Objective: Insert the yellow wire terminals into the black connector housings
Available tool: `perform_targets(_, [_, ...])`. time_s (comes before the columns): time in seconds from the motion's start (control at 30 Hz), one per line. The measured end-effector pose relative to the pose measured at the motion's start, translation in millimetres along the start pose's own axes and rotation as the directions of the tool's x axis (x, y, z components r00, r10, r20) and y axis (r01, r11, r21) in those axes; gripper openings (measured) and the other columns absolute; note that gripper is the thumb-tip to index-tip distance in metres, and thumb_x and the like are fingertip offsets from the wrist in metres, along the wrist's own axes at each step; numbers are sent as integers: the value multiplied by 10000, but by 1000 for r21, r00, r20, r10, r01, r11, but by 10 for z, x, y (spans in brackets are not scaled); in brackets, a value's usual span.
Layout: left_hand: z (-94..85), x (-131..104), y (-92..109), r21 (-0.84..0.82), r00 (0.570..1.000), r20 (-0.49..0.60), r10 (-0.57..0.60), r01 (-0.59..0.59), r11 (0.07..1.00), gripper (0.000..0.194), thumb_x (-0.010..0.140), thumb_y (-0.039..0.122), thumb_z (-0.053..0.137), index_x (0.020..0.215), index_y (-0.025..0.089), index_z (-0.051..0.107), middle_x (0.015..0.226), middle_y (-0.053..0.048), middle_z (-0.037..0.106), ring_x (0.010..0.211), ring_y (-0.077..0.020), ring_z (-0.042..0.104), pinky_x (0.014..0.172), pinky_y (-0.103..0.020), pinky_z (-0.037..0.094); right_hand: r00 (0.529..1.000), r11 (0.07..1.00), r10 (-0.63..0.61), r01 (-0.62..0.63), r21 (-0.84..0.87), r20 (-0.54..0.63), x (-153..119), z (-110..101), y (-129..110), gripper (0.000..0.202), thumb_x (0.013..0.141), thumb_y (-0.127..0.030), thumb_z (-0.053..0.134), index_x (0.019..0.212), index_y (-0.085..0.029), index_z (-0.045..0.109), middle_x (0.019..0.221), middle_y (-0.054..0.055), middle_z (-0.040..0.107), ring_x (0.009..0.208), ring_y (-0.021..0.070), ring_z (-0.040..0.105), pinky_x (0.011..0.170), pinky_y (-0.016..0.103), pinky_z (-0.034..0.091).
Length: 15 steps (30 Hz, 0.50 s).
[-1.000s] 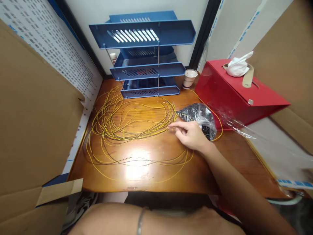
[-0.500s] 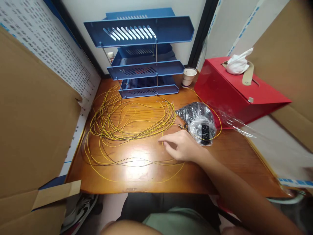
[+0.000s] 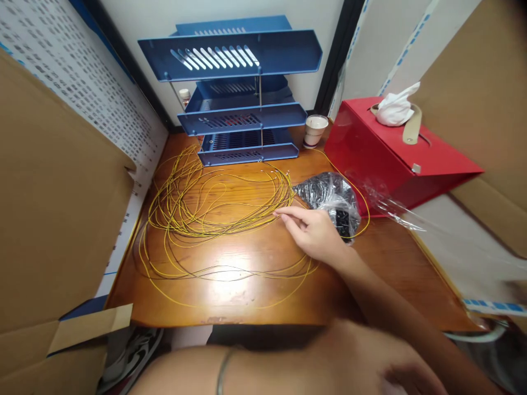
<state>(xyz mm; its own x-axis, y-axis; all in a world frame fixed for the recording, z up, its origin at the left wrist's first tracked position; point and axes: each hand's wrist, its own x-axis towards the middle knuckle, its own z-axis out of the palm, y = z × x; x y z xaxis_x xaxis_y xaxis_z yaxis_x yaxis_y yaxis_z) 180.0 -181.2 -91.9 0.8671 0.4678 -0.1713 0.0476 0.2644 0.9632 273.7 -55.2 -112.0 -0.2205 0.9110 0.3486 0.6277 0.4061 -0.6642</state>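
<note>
My right hand [image 3: 315,233] reaches over the table at the near right edge of a loose coil of thin yellow and dark wires [image 3: 242,224]. Its thumb and forefinger are pinched together on a yellow wire, though the grip itself is partly hidden. Behind that hand lies a clear plastic bag [image 3: 327,189] with small black parts inside. My left hand [image 3: 370,351] crosses low in front of my body, below the table's front edge. Motion smears it, so its fingers do not show clearly.
A blue three-tier tray rack [image 3: 234,55] stands at the back, with a paper cup [image 3: 315,131] beside it. On the right sits a red box [image 3: 370,148] with tissue on top. Cardboard [image 3: 57,181] walls the left side of the wooden table [image 3: 197,293].
My left arm and hand have come into view along the bottom, reaching rightward. My right hand has shifted slightly up, and its fingertips have moved closer to the wire coil.
</note>
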Motion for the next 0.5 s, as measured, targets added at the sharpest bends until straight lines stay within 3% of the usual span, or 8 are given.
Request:
perform_targets(0.03, [-242,-32,170,145,986,-115,120,-102,984,374,902,533,587,905,188,733,859,-46,732,770,-169,675,727,-290,543,999,1000,13,-13,4,-30,5,-6,5,273,950,-247,553,1056,-180,794,776,35,779,562,139,632,575,267,434])
perform_targets(0.1, [-766,-51,446,499,844,-322,430,-234,834,308,933,386,571,736,167,662,705,-29,681,619,-120,580,630,-253,486,998,1000,10,-9,5,-64,12,-9,16,275,945,-245,555,1060,-174,793,814,46,787,605,151,659,595,268,449])
perform_targets(0.17, [-1268,-30,587,765,703,-368,609,-144,628,233,921,296,597,735,162,640,712,-23,670,616,-117,561,620,-254,457,995,1000,1,-2,-11,-100,15,2,27,282,935,-231,554,1074,-170,792,806,47,786,615,158,666,601,268,454])
perform_targets(0.2, [-1482,-18,604,847,674,-338,657,-87,524,204,902,291,633,743,162,631,699,-13,652,610,-118,549,610,-253,443,992,1000,1,-4,-25,-125,14,14,30,287,931,-224,554,1080,-168,793,786,44,782,604,158,663,595,267,452])
perform_targets(0.23, [-1661,-11,591,893,672,-307,674,-42,449,182,877,298,675,766,162,626,702,-6,647,602,-117,544,600,-252,434,988,999,5,-11,-38,-155,12,28,32,292,930,-219,553,1084,-164,794,763,41,776,587,156,657,585,266,448])
perform_targets(0.33, [-1961,-44,460,945,743,-239,625,29,326,183,853,301,728,949,164,654,853,-21,712,638,-124,592,616,-250,454,974,998,15,-29,-61,-225,0,72,26,293,940,-218,555,1085,-154,801,697,35,756,528,149,633,558,266,445])
perform_targets(0.43, [-1996,-111,331,966,780,-193,596,44,255,165,901,278,697,1027,173,680,948,-40,762,690,-136,649,658,-254,484,974,997,-12,-7,-81,-227,-15,98,12,295,949,-218,557,1098,-148,802,646,29,737,481,147,608,550,273,450])
perform_targets(0.5, [-1972,-135,280,978,763,-162,626,39,205,136,935,265,665,1025,168,695,946,-48,779,703,-143,673,676,-259,498,974,995,-32,10,-99,-223,-23,104,10,291,948,-213,561,1090,-144,805,632,29,732,461,146,597,547,277,450])
